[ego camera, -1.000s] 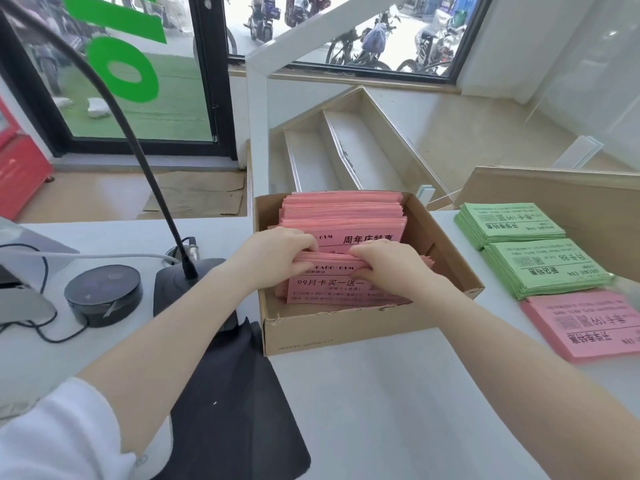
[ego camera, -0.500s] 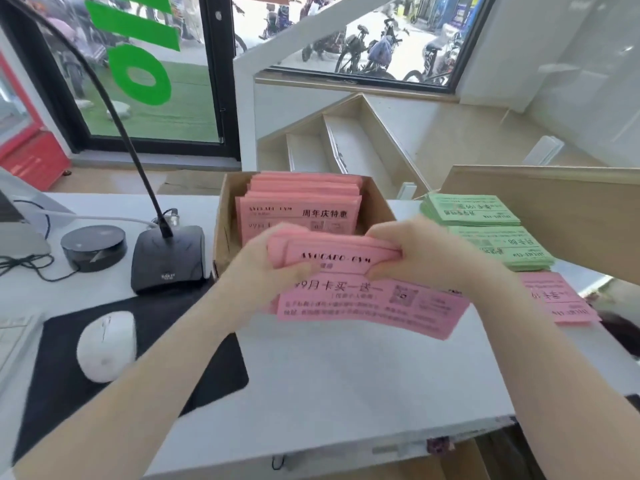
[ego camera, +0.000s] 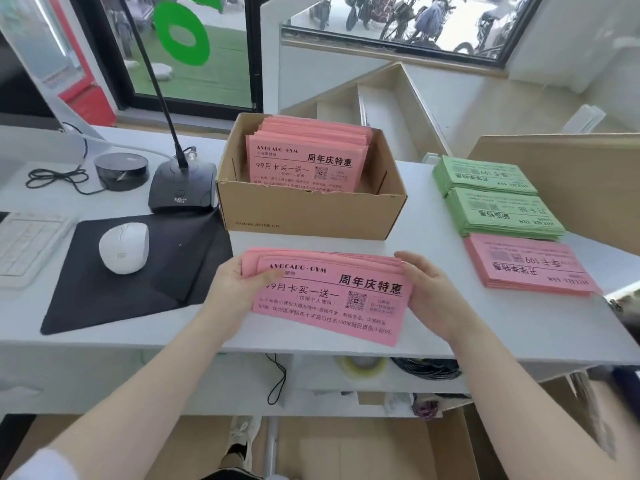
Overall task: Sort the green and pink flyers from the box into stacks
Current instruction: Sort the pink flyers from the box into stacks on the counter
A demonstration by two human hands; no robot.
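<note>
The bundle of pink flyers (ego camera: 332,299) that both hands were digging out of the box (ego camera: 311,209) a second ago is now clear of it and down at the front edge of the desk (ego camera: 485,323), directly in front of the box. The left hand (ego camera: 239,292) grips the bundle's left end, thumb on top of the print, while the right hand (ego camera: 429,289) is cupped against its right end, fingers curved along the edge, as if squaring the sheets. More pink flyers stand upright in the box, so the emptying is only partly done. Along the right edge of the desk lie two green stacks (ego camera: 495,199) and, nearer the front, a pink stack (ego camera: 526,268). The lifted bundle probably belongs on or beside that pink stack once its print is checked against it.
</note>
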